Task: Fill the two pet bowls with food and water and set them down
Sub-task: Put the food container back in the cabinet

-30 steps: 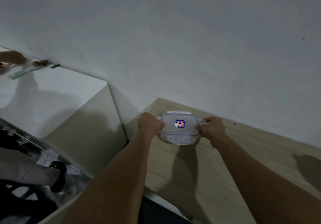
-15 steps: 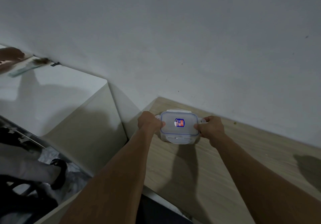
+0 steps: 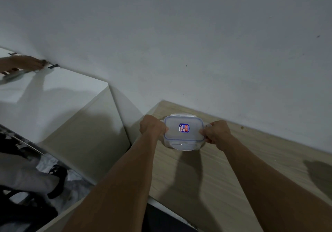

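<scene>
Left hand [image 3: 151, 126] and right hand [image 3: 216, 132] grip opposite ends of a lidded plastic container [image 3: 184, 132] on a wooden table [image 3: 251, 168].

On the container [image 3: 179, 136], the label [image 3: 183, 128] is too small to read; contents cannot be made out.

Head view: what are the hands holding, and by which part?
Both hold the lidded container, one at each short end: the left hand grips its left side flap, and the right hand grips its right side flap.
</scene>
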